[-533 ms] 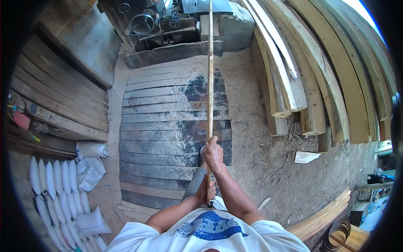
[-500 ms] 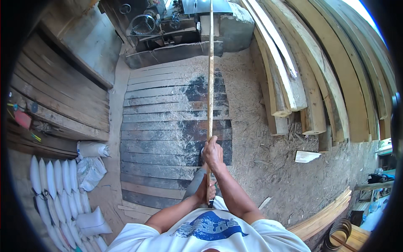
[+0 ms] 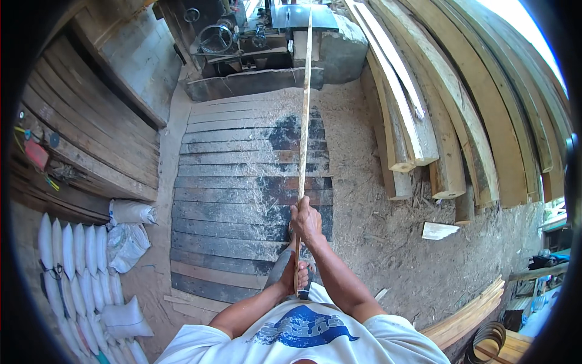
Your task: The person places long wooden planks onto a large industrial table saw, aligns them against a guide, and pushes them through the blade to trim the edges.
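A long wooden strip [image 3: 303,115] is gripped by both hands, right hand [image 3: 306,219] ahead of left hand [image 3: 293,276]; its far end lies on the sawing machine [image 3: 285,30], mostly unfed.

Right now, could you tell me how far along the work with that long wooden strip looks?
Done: both hands grip the strip, right hand ahead of left hand. In hand: the long wooden strip points at the saw machine. Left: nearly its whole length lies before the machine.
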Motion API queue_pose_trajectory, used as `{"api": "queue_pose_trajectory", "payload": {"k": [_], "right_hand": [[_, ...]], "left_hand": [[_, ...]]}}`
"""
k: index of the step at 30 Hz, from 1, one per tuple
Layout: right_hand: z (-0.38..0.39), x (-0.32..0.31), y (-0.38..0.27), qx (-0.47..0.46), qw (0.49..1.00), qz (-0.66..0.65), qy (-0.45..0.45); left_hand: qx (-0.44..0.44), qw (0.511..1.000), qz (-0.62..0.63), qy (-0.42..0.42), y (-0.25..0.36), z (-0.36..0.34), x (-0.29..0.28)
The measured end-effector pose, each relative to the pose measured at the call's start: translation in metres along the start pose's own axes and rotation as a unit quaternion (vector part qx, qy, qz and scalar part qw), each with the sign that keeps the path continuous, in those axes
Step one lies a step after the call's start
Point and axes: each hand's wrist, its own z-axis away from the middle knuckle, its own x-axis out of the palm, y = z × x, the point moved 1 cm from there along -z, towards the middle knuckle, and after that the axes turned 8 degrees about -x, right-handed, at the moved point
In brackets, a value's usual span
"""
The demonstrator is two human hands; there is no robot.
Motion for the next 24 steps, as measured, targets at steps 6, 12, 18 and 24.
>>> {"api": "queue_pose_trajectory", "payload": {"k": [6,12,18,24], "right_hand": [[-0.017,0.010,0.020,-0.009,0.994,-0.105,0.021],[-0.088,0.022,0.057,0.032,0.961,-0.270,0.057],[-0.141,0.018,0.116,0.339,0.917,-0.208,-0.004],[-0.187,0.041,0.152,0.260,0.742,-0.618,-0.012]], "left_hand": [[0.009,1.000,-0.006,0.007,0.037,-0.023,0.000],[0.096,0.984,-0.057,0.137,0.105,-0.088,0.011],[0.299,0.616,-0.615,0.391,0.178,-0.117,0.073],[0.271,0.518,-0.740,0.334,0.219,-0.124,0.118]]}}
